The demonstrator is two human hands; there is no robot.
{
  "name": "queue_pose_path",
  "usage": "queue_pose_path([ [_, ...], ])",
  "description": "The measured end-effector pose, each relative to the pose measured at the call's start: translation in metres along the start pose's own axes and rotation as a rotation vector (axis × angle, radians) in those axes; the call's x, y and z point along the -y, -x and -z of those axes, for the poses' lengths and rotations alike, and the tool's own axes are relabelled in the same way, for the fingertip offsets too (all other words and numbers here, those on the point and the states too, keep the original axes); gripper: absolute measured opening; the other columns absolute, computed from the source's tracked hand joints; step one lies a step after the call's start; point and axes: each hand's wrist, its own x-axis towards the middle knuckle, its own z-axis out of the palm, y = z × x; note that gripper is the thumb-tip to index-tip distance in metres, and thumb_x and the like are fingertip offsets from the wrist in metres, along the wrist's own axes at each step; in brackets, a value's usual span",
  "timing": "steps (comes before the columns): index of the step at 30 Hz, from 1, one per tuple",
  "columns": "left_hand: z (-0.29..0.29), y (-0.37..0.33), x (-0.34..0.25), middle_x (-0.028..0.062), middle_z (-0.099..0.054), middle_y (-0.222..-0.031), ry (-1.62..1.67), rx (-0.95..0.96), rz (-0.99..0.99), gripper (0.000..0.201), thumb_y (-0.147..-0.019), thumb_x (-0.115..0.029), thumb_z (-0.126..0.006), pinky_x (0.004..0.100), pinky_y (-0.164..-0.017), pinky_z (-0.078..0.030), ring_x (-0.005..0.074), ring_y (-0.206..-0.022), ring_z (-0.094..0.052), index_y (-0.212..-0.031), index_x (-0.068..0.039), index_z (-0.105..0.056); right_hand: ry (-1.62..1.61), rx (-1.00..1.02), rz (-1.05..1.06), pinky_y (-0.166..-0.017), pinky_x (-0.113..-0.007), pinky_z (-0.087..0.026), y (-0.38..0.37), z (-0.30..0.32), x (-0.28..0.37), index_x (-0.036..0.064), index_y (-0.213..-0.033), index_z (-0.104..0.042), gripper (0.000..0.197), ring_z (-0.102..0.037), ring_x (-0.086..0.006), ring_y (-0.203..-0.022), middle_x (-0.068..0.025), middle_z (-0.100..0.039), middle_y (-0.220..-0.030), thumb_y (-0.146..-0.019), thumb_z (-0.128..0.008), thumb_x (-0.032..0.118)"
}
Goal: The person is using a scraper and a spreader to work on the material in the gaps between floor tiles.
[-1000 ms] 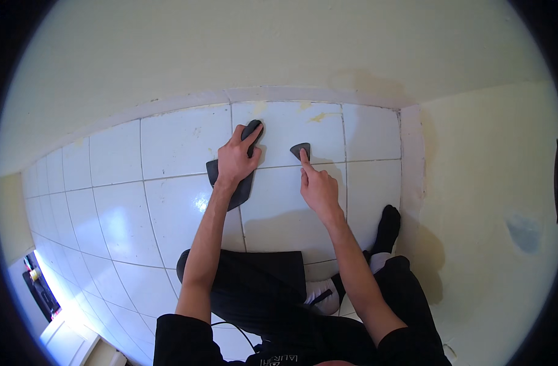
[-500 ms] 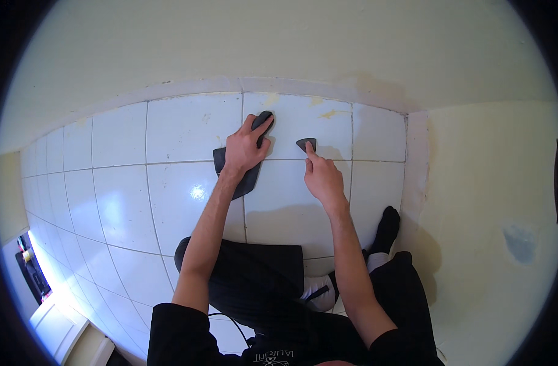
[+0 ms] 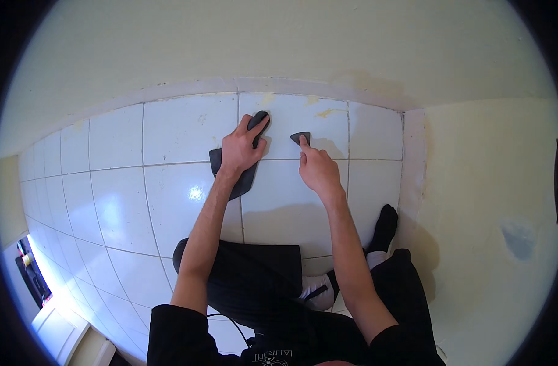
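My left hand (image 3: 239, 152) is wrapped round the handle of a black dustpan (image 3: 245, 183). Its wide pan lies on the white tiles beneath my wrist, and the rounded handle end points toward the wall. To the right, my right hand (image 3: 320, 169) grips a small scraper (image 3: 296, 138) with a dark, fan-shaped blade. My index finger is stretched along the blade; the handle is hidden in my palm. The blade is at the floor tile, a little below some yellowish stains (image 3: 329, 113) near the wall. Whether its edge touches the tile I cannot tell.
A pale wall (image 3: 279, 43) with a low skirting runs along the far side. Another wall (image 3: 492, 201) with a grey patch stands at the right. My socked foot (image 3: 385, 229) rests close to it. White furniture (image 3: 59, 326) appears at the lower left.
The scraper and my right hand have moved slightly away from me and left, toward the far wall. My left hand stays on the dustpan. The whole view has shifted a little.
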Motion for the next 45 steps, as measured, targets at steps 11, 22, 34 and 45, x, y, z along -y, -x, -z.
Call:
queue_pose_path([
  [11,-0.002,0.0,0.001,0.0085,-0.061,-0.114,-0.013,0.007,0.011,0.057,-0.077,-0.014,-0.066,0.0415,-0.073,-0.059,0.0301,-0.085,-0.069,-0.134,-0.023,-0.066,-0.052,-0.015,0.048,-0.079,-0.052,-0.056,-0.005,0.007,0.0,0.0114,-0.149,-0.049,0.051,-0.07,-0.039,-0.085,-0.0229,-0.069,-0.089,-0.099,-0.051,0.02],
  [22,0.0,0.0,0.001,0.0085,-0.061,-0.116,0.003,0.002,0.008,0.056,-0.078,-0.015,-0.066,0.0408,-0.072,-0.059,0.0304,-0.083,-0.069,-0.134,-0.023,-0.066,-0.039,-0.029,-0.048,-0.078,-0.05,-0.056,0.001,0.001,0.001,0.0099,-0.149,-0.049,0.05,-0.069,-0.0369,-0.089,-0.0221,-0.069,-0.092,-0.1,-0.05,0.022],
  [34,0.0,-0.002,0.003,0.0087,-0.06,-0.114,-0.018,0.007,0.0,0.056,-0.076,-0.013,-0.067,0.0409,-0.069,-0.059,0.0299,-0.086,-0.069,-0.132,-0.019,-0.067,-0.018,-0.013,-0.089,-0.081,-0.052,-0.055,-0.01,0.007,0.002,0.0145,-0.149,-0.05,0.048,-0.068,-0.0387,-0.09,-0.0216,-0.07,-0.097,-0.101,-0.049,0.022],
  [45,0.0,-0.002,0.0,0.0092,-0.061,-0.114,-0.006,-0.004,-0.006,0.055,-0.077,-0.013,-0.066,0.0409,-0.069,-0.059,0.0304,-0.085,-0.069,-0.131,-0.02,-0.068,0.019,-0.073,0.013,-0.075,-0.051,-0.057,-0.009,0.005,-0.005,0.0103,-0.148,-0.05,0.052,-0.07,-0.0383,-0.083,-0.0216,-0.069,-0.089,-0.097,-0.053,0.019],
])
